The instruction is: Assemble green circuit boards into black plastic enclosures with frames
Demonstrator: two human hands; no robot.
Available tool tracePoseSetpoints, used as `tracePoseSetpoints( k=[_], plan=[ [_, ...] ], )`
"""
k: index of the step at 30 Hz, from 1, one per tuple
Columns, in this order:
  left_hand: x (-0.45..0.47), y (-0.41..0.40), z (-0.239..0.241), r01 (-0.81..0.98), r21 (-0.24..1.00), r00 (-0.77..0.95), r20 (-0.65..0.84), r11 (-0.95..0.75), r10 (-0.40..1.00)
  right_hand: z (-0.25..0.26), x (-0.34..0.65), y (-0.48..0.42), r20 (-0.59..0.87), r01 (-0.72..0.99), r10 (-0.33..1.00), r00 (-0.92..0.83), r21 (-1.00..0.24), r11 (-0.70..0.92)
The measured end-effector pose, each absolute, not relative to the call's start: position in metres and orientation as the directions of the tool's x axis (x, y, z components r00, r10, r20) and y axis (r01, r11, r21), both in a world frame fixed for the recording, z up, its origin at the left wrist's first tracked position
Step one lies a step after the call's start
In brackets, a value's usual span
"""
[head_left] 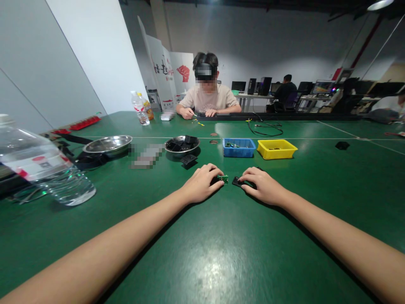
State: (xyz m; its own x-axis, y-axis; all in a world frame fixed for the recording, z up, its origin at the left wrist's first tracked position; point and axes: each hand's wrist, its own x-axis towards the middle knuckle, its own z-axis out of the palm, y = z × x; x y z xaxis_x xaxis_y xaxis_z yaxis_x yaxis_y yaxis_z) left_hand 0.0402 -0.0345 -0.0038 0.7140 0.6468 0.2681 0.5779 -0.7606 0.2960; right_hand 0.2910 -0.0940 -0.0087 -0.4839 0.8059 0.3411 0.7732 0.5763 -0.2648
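Both my forearms reach across a green table (221, 253). My left hand (202, 183) rests on it with fingers curled, pinching a small green circuit board (223, 178) at its fingertips. A few centimetres to the right, my right hand (261, 185) lies closed over a small black plastic part (237, 181), its fingertips pressing the part onto the table. The board and the black part are close but apart.
Behind my hands stand a metal bowl of black parts (182, 145), a loose black part (189, 159), a blue bin (238, 147) and a yellow bin (276, 149). An empty metal bowl (107, 144) and a water bottle (44, 169) are left. A person (207, 99) works opposite.
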Motion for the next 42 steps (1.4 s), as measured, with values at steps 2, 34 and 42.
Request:
tracePoseSetpoints(
  k=[2,34,42],
  plan=[
    [0.040,-0.033,-0.005,0.573,0.312,0.707,0.279,-0.758,0.650,-0.010,0.293,-0.092,0.337,0.803,0.822,-0.459,-0.239,0.547],
    [0.016,-0.009,0.002,0.470,0.284,0.758,0.355,-0.836,0.547,-0.015,0.307,-0.083,0.331,0.919,0.935,-0.130,-0.314,0.239],
    [0.018,-0.012,0.005,0.485,0.331,0.735,0.346,-0.809,0.583,-0.012,0.305,-0.087,0.443,0.849,0.842,-0.308,-0.272,0.453]
  ],
)
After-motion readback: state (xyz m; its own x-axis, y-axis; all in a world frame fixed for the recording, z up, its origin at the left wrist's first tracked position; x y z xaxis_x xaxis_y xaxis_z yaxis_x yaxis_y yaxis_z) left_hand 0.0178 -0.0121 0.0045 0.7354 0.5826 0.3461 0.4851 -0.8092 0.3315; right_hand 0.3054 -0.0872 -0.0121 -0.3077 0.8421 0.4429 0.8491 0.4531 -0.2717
